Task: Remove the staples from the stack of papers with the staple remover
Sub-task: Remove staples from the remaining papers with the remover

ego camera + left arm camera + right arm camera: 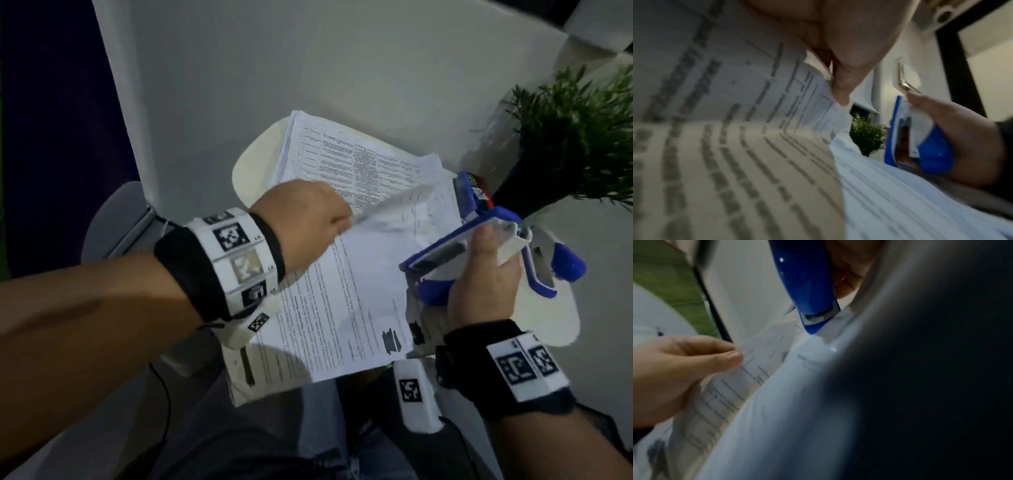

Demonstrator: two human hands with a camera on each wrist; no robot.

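A stack of printed papers (346, 294) lies on a white oval lap tray (251, 161). My left hand (337, 219) pinches the top sheet near its far edge and holds it lifted and curled; the pinch shows close up in the left wrist view (840, 92). My right hand (486, 267) grips a blue and white staple remover (455, 253) over the stack's right edge. In the right wrist view the staple remover's blue nose (816, 318) touches the paper (731, 391), with my left hand (694, 360) to its left. No staple can be made out.
A second sheaf of printed pages (346, 154) lies further back on the tray. A blue object (467, 193) sits behind the staple remover. A potted green plant (579, 137) stands at the right. A white wall panel rises behind.
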